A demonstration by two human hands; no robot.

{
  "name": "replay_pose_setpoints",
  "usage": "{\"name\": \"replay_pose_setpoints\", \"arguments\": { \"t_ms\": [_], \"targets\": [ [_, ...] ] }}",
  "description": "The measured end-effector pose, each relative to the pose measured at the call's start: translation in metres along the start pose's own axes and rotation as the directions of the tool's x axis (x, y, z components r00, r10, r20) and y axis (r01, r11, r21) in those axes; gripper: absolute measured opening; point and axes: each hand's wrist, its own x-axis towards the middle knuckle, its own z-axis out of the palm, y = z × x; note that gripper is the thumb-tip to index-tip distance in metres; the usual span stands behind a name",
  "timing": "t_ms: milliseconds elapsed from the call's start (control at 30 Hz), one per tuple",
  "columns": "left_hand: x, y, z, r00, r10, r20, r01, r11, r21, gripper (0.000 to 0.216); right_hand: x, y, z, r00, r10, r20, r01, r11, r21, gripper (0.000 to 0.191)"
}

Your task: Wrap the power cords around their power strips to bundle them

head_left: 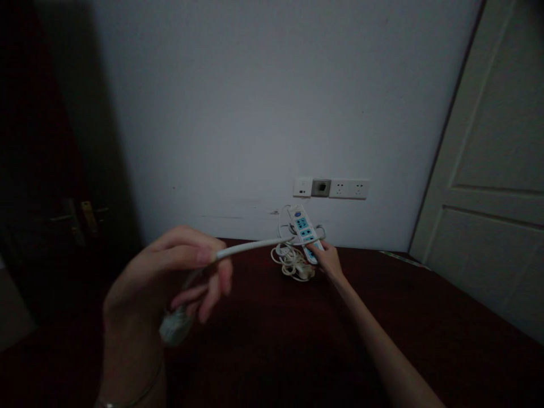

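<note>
My left hand (182, 272), close to the camera, pinches a white power cord (250, 245) between thumb and fingers. A pale plug (175, 327) hangs from the cord below that palm. The cord stretches rightward to a white power strip (302, 226) with blue socket faces. My right hand (326, 258) is closed around the lower end of the strip, which is tilted with its top toward the wall. Loops of white cable (284, 258) gather beside and below the strip, with a light-coloured block (305, 271) among them that I cannot make out.
A dark red tabletop (255, 328) reaches back to the pale wall (233, 113). Wall sockets (348, 188) and a grey wall plate (321, 187) sit above its back edge. A white panelled door (497, 170) stands at right, and a dark door with a handle (89, 217) at left.
</note>
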Motion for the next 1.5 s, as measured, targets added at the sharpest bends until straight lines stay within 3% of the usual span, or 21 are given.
{"name": "replay_pose_setpoints", "arguments": {
  "t_ms": [33,133,300,500,633,733,933,1100,1233,1367,1500],
  "targets": [
    [0.014,0.000,0.000,0.993,-0.001,0.118,-0.008,0.997,0.077,0.024,0.000,-0.005,0.000,1.000,-0.016,-0.001,0.016,1.000,0.010,0.044],
    [0.056,-0.010,-0.011,0.980,-0.016,0.199,-0.014,0.989,0.147,0.028,-0.005,-0.025,0.000,0.999,-0.033,0.027,0.031,0.998,0.049,0.045],
    [0.100,-0.034,-0.030,0.991,0.021,0.132,-0.027,0.998,0.048,0.034,-0.021,-0.057,0.004,0.994,-0.038,0.103,0.020,0.985,0.170,0.039],
    [0.119,-0.047,-0.021,0.998,-0.011,0.055,0.024,0.971,-0.238,0.032,-0.037,-0.080,0.005,0.978,-0.021,0.206,-0.011,0.988,0.155,0.040],
    [0.119,-0.046,-0.017,0.998,-0.030,0.064,0.055,0.898,-0.437,0.024,-0.034,-0.076,0.003,0.977,-0.020,0.210,0.008,0.998,0.060,0.039],
    [0.119,-0.038,-0.012,0.998,0.012,0.059,0.018,0.874,-0.485,0.022,-0.027,-0.066,0.002,0.980,-0.026,0.198,0.034,0.999,-0.038,0.040],
    [0.133,-0.002,0.008,0.987,0.077,0.140,-0.019,0.925,-0.379,0.011,-0.021,-0.041,0.007,0.972,-0.170,0.165,0.219,0.911,-0.351,0.038],
    [0.157,0.006,0.008,0.996,0.047,0.081,-0.031,0.983,-0.182,0.031,-0.024,-0.032,0.014,0.929,-0.304,0.211,0.370,0.729,-0.576,0.036],
    [0.167,0.003,0.003,0.990,0.027,0.135,-0.028,1.000,0.004,0.024,-0.032,-0.035,0.019,0.925,-0.295,0.239,0.375,0.609,-0.699,0.038],
    [0.175,0.002,-0.001,0.979,0.080,0.189,-0.103,0.988,0.117,0.021,-0.042,-0.043,0.021,0.928,-0.257,0.269,0.364,0.479,-0.799,0.040],
    [0.194,0.001,-0.013,0.972,0.193,0.132,-0.215,0.959,0.186,0.022,-0.051,-0.050,0.023,0.907,-0.272,0.322,0.410,0.392,-0.824,0.034]
  ]
}}
